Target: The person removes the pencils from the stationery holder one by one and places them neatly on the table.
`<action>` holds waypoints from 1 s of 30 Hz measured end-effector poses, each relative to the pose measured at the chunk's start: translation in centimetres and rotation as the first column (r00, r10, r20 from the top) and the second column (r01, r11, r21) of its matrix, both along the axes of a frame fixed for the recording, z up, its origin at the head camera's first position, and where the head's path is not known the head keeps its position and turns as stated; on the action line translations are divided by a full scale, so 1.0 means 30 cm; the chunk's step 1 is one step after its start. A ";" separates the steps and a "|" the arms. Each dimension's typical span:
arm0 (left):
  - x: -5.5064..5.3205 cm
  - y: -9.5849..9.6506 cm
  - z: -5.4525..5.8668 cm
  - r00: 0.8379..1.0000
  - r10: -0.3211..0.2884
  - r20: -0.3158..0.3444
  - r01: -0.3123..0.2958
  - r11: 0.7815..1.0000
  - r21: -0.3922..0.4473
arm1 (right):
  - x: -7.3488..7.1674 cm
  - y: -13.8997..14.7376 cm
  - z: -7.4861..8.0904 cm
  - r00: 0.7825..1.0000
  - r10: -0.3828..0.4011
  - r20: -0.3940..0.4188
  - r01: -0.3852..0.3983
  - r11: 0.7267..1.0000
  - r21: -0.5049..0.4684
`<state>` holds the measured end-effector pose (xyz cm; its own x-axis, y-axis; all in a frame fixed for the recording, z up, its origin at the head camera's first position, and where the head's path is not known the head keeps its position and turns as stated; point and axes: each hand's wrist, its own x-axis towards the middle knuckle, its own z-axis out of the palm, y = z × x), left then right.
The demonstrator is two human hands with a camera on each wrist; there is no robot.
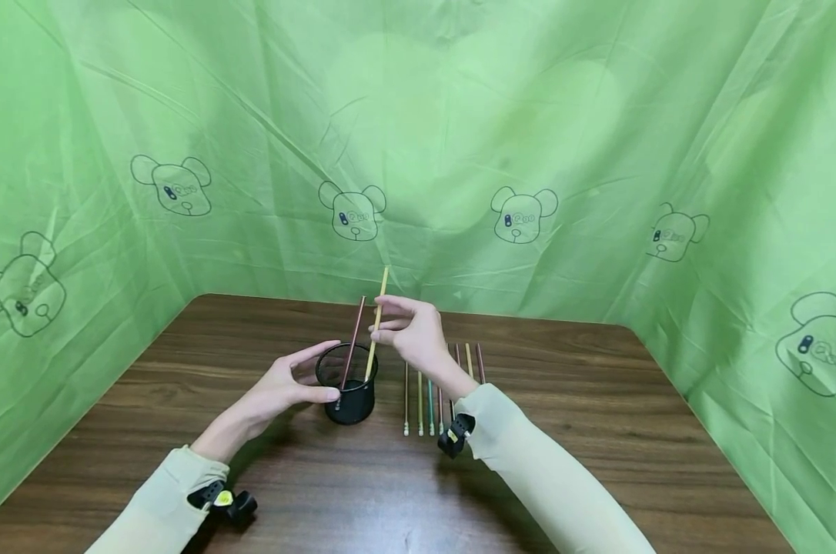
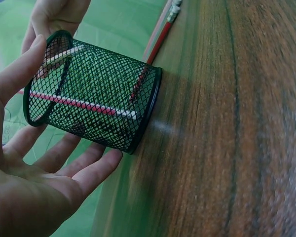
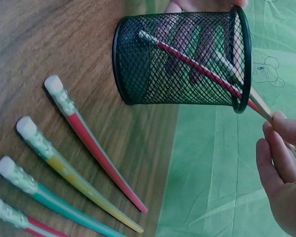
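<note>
A black mesh pencil cup (image 1: 350, 408) stands upright on the table. My left hand (image 1: 286, 386) holds it from the left, with the thumb (image 2: 27, 66) on one side and the fingers on the other. Inside leans a red pencil (image 3: 197, 69), eraser end down. My right hand (image 1: 418, 332) pinches a yellow pencil (image 1: 385, 283) above the cup; its eraser end (image 3: 224, 63) is inside the mesh, below the rim. Whether that end touches the bottom, I cannot tell from the head view.
Right of the cup, several pencils lie in a row, among them a red pencil (image 3: 96, 143), a yellow pencil (image 3: 74, 175) and a teal pencil (image 3: 64, 202). My right forearm covers part of the row. A green cloth (image 1: 432, 115) hangs around the wooden table (image 1: 563, 400).
</note>
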<state>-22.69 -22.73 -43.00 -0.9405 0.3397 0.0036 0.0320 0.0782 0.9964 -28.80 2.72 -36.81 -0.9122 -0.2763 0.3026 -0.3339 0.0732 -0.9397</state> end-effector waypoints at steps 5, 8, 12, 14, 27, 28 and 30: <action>-0.001 0.000 -0.001 1.000 0.002 0.006 -0.002 1.000 -0.013 | -0.005 0.011 0.006 1.000 0.008 -0.002 -0.008 1.000 -0.007; 0.001 0.000 -0.001 1.000 0.006 0.011 -0.006 1.000 -0.016 | -0.009 0.015 0.013 1.000 0.019 -0.007 -0.019 1.000 -0.009; 0.001 0.001 -0.002 1.000 0.009 0.015 -0.009 1.000 -0.016 | -0.010 0.021 0.030 1.000 0.023 -0.020 -0.023 1.000 0.002; -0.001 0.002 -0.001 1.000 0.008 0.015 -0.008 1.000 -0.015 | -0.010 0.026 0.039 0.999 0.016 -0.038 -0.016 1.000 0.020; -0.005 0.002 0.002 1.000 0.003 -0.008 -0.003 1.000 -0.023 | -0.016 0.060 0.105 0.994 -0.008 -0.105 0.009 1.000 0.008; -0.004 0.001 0.002 1.000 0.004 -0.009 -0.004 1.000 -0.023 | -0.014 0.063 0.112 0.994 -0.003 -0.106 0.004 1.000 0.005; -0.002 0.000 0.001 1.000 0.004 -0.011 -0.005 1.000 -0.024 | -0.008 0.072 0.123 0.994 0.010 -0.105 -0.010 1.000 -0.001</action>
